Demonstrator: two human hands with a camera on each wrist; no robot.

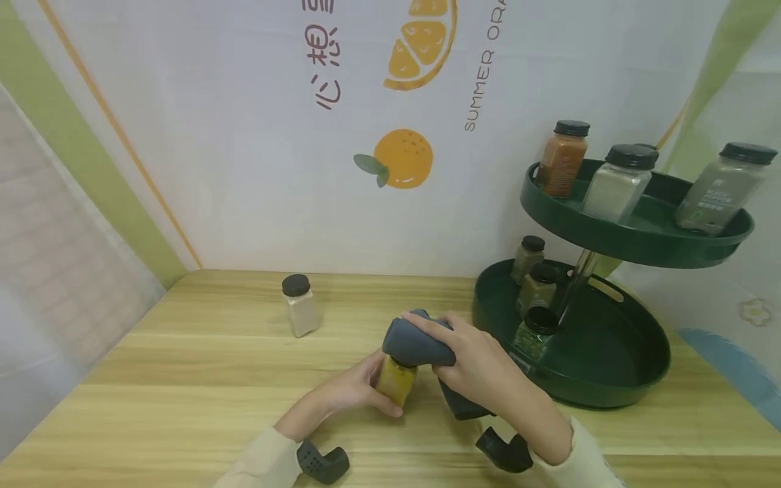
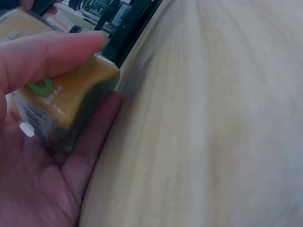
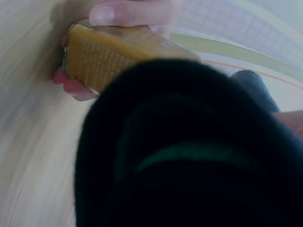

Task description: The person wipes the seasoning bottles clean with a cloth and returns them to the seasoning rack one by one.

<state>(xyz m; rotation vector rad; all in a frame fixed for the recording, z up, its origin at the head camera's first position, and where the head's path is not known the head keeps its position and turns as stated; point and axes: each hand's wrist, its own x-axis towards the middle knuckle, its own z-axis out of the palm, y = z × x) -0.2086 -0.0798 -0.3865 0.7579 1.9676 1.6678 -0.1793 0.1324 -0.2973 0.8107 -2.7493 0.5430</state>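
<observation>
My left hand grips a squarish spice jar of yellow powder low on its sides, tilted close over the wooden table. In the left wrist view, the thumb lies across the front of the jar, with a finger under its base. My right hand holds a dark blue cloth bunched over the jar's top, hiding the lid. A loose end of the cloth hangs below the right hand. Close to the camera in the right wrist view, the dark cloth covers part of the jar.
A black-capped jar of pale powder stands at the back left of the table. To the right rises a two-tier green rack; several spice jars stand on its upper tray and lower tray. A printed curtain hangs behind.
</observation>
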